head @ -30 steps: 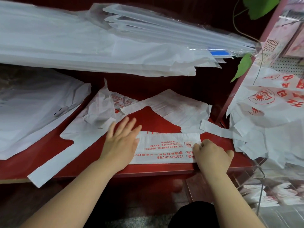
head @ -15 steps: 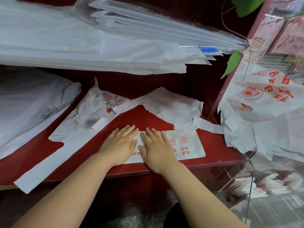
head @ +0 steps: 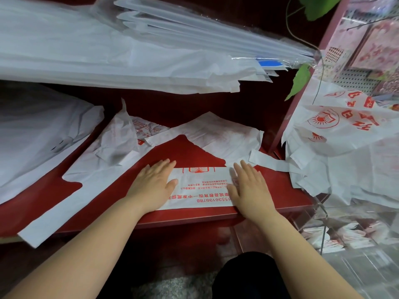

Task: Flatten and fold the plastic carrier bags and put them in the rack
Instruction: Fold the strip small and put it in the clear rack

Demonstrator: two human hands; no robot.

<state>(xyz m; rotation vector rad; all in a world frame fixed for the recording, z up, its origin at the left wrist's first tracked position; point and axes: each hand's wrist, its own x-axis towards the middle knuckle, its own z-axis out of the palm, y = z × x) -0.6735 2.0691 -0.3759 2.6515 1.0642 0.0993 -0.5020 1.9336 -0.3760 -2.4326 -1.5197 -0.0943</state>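
Two bare forearms reach up from the bottom of the view toward a red shelf [head: 269, 197]. At the near edge of that shelf lies a folded bag [head: 203, 188], a white strip printed with red lettering and a small red emblem. The left hand [head: 152, 186] lies flat on its left end, palm down, fingers straight and close together, thumb spread to the right onto the plastic. The right hand [head: 250, 187] lies flat on the right end in the same way, fingers stretched forward and slightly fanned. Neither hand grips anything; both simply press on the bag, well apart, with the printed middle showing between them.

Just beyond the hands, a loose white bag [head: 224, 137] is spread over the back of the shelf, one handle [head: 269, 162] trailing to the right. Left of it lies a crumpled bag [head: 108, 152] whose long handle hangs over the shelf's front edge. To the right, a heap of printed bags [head: 336, 134] spills beside a clear rack [head: 336, 231] holding folded bags. Farthest off, above the shelf, sits a stack of flat white bags [head: 133, 59], with green leaves [head: 300, 80] at its right end.
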